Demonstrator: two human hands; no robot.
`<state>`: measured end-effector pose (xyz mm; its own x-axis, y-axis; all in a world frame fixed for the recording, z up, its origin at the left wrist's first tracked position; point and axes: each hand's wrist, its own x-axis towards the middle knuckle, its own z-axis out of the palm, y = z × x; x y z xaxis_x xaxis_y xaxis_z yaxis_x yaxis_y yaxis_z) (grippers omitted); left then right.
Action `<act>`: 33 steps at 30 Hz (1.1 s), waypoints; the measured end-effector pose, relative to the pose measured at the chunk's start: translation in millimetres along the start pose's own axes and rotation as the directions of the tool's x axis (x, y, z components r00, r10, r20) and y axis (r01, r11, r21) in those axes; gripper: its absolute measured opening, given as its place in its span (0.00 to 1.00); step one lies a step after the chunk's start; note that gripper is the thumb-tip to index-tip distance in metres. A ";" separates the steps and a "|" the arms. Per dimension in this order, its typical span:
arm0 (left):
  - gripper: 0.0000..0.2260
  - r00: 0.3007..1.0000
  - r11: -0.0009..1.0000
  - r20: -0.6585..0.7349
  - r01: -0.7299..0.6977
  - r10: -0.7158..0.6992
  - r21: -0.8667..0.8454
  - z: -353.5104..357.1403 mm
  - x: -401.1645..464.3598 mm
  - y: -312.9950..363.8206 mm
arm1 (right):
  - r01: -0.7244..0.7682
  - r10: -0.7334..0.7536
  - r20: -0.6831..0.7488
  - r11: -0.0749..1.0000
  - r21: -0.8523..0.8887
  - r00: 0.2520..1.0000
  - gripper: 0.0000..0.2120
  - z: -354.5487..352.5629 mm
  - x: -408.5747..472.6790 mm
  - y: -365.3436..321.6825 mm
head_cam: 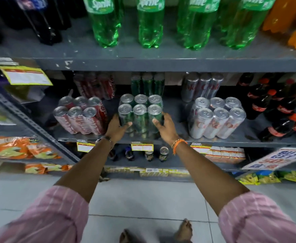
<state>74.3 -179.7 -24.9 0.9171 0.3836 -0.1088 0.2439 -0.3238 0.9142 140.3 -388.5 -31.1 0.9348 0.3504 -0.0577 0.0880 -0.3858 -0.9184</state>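
Observation:
A shrink-wrapped six-pack of green cans [140,111] stands on the middle grey shelf [178,139]. My left hand [116,128] holds its left side, thumb across the front of the pack. My right hand [164,126] holds its right side, thumb on the front and fingers round the right can. Both arms reach forward in rolled pink sleeves. The pack's base rests on the shelf, as far as I can see.
A red can six-pack [80,116] sits left of the green one, a silver can six-pack [217,118] to the right. More packs stand behind. Dark cola bottles [280,109] fill the right end. Green Sprite bottles [149,23] line the shelf above. Small cans and cartons sit below.

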 end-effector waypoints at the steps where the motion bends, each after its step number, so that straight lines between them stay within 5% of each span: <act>1: 0.31 1.000 1.000 0.010 -0.012 0.012 0.009 -3.0 1.1 -4.3 | -0.012 0.012 -0.006 1.000 0.027 1.000 0.26 5.0 -0.4 0.9; 11: 0.24 0.988 0.980 -0.011 -0.149 0.152 0.132 -3.9 -5.4 -22.9 | -0.022 0.027 -0.094 0.999 0.049 0.995 0.21 14.4 -15.7 9.6; 24: 0.23 0.993 0.985 -0.052 -0.093 0.102 0.144 1.2 -10.7 -24.0 | -0.031 0.033 -0.044 0.999 0.029 0.998 0.20 9.3 -15.2 11.2; 27: 0.25 0.994 0.987 -0.064 -0.079 0.088 0.137 2.1 -16.5 -19.3 | -0.016 0.018 -0.089 1.000 0.017 0.996 0.26 13.5 -17.1 14.7; 30: 0.31 0.974 0.990 -0.189 -0.105 0.122 0.097 -7.1 -35.8 -21.2 | 0.095 -0.131 -0.373 0.989 -0.114 0.918 0.32 32.7 -34.3 5.5; 33: 0.24 0.854 0.983 -0.486 -0.159 0.185 0.095 -38.9 -58.6 -33.0 | 0.327 -0.402 -0.561 0.916 -0.234 0.724 0.25 66.4 -51.4 -17.3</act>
<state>0.3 -157.9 -33.5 0.6753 0.6880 0.2657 0.1239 -0.4610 0.8787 67.9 -343.2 -38.3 0.8345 -0.0696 0.5466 0.4665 -0.4389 -0.7680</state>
